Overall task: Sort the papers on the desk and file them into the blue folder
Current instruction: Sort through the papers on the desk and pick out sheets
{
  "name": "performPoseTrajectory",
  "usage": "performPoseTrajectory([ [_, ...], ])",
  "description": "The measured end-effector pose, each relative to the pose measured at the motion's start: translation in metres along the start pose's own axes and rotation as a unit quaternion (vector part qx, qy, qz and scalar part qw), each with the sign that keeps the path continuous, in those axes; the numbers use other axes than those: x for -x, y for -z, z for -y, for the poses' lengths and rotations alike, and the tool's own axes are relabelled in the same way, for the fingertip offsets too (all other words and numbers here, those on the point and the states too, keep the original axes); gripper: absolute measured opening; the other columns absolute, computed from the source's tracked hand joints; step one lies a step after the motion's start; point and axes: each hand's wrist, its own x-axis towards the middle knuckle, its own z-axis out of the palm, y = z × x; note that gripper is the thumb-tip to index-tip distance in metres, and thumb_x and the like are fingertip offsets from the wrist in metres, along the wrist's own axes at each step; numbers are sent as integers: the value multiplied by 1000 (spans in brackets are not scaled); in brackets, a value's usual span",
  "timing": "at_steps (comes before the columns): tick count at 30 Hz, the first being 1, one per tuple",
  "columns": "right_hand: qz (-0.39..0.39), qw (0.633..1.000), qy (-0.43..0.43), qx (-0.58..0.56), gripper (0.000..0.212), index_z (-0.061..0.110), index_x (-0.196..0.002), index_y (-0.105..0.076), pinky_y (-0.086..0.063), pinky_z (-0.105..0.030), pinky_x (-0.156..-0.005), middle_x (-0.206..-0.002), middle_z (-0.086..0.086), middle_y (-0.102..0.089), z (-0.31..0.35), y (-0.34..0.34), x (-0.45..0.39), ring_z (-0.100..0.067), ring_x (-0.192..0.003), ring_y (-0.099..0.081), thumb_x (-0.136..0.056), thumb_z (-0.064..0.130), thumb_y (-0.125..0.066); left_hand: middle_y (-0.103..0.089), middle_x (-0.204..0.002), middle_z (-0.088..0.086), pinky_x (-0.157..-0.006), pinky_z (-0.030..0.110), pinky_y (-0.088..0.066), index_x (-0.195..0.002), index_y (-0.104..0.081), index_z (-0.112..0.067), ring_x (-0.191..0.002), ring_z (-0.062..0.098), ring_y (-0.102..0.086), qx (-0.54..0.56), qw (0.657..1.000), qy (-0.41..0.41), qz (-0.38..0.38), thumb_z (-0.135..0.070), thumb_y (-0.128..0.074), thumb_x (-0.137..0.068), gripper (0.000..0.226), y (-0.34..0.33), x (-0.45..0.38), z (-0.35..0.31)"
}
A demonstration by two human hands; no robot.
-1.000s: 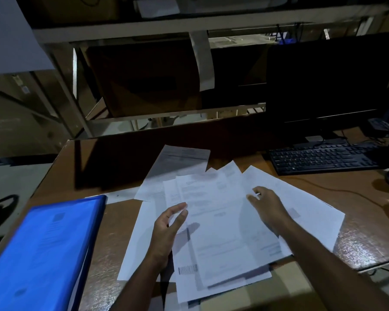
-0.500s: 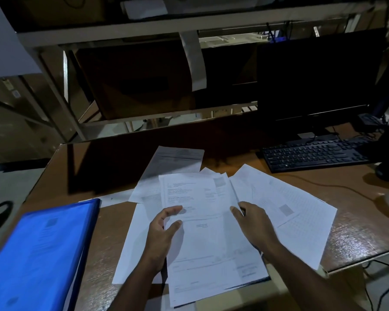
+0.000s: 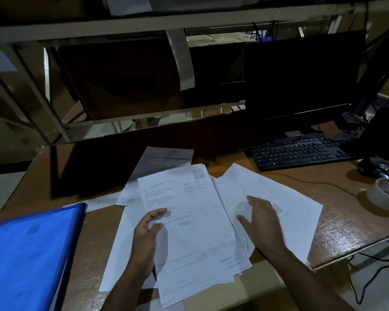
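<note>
A closed blue folder [image 3: 29, 254] lies at 8 o'clock on the counter [image 3: 346, 223], a printed sheet dimly visible through its cover. At centre, the left hand [image 3: 147, 241] pinches the top sheet of the stacked papers [image 3: 195, 234]. The right hand [image 3: 262, 221], fingers spread wide, rests on loose sheets [image 3: 296, 203] at 3 o'clock.

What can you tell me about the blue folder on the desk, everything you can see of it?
The blue folder looks like glossy, translucent plastic; a printed sheet shows faintly through its cover. It lies flat and closed at the desk's near left corner, running out of the bottom and left of the view. White paper edges peek out along its right side and under its far corner. Neither hand touches it, and the gathered papers lie apart to its right.
</note>
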Motion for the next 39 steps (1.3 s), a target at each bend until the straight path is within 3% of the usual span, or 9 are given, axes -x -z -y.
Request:
performPoseTrajectory([
  [8,53,972,-149,-175,88,18,-142,-39,-56,-46,-93,-122,-3,-66,42,1,-14,-26,-110,-63,-72,39,-86,-65,-125,-20,-105,35,-40,-117,-71,-25,-117,0,-56,-10,1000,4,14,-1,-54,-104,32,-1,-1,-1],
  [13,108,947,-186,-240,17,15,-103,-70,-61,-40,-77,-105,-5,-74,49,-5,-27,-22,-86,-69,-90,25,-72,-66,-132,-15,-108,35,-41,-119,-71,-28,-123,5,-56,-11,1000,10,26,-4,-53,-105,33,1,-1,0],
  [16,-7,927,-214,-309,17,10,-106,-69,-48,-23,-61,-103,-7,-73,54,7,-27,-21,-87,-67,-99,22,-59,-63,-139,-15,-109,33,-38,-125,-70,-30,-128,8,-53,-8,999,14,30,-7,-52,-106,35,1,1,-3],
  [18,-162,900,-213,-343,20,6,-112,-66,-43,-23,-69,-105,-11,-70,57,21,-29,-23,-93,-64,-102,18,-54,-63,-139,-15,-108,29,-38,-128,-69,-30,-126,6,-54,-1,999,21,31,-6,-51,-107,37,1,2,-5],
  [22,-301,908,12,-290,22,7,-120,-66,-51,-30,-83,-111,-6,-72,73,41,-22,-19,-99,-65,-102,9,-52,-64,-136,-17,-90,15,-43,-127,-71,-30,-116,-4,-57,16,999,35,32,-16,-51,-108,31,0,5,-13],
  [26,-186,917,330,-124,38,12,-123,-70,-42,-38,-110,-129,0,-67,75,13,1,-15,-125,-59,-93,5,-47,-67,-129,-19,-83,15,-46,-121,-76,-28,-106,-12,-62,58,996,55,27,-42,-47,-107,35,-1,9,-21],
  [28,-106,903,412,-65,40,18,-120,-73,-36,-39,-113,-128,1,-69,64,-18,15,-15,-125,-60,-90,10,-48,-73,-126,-10,-84,24,-51,-122,-76,-27,-111,1,-68,90,992,88,12,-58,-40,-104,50,-1,8,-21],
  [31,-19,889,456,-36,31,26,-111,-77,-28,-31,-114,-123,6,-71,47,-51,37,-12,-118,-64,-88,17,-60,-77,-121,-5,-87,31,-55,-128,-70,-25,-110,16,-73,108,989,102,9,-65,-38,-99,59,-1,9,-21],
  [39,45,903,416,-95,31,30,-99,-77,-35,-31,-111,-116,17,-71,48,-38,56,-2,-117,-59,-79,12,-64,-78,-112,-7,-70,19,-57,-120,-66,-28,-96,13,-75,57,996,69,15,-34,-58,-104,19,-1,11,-21],
])
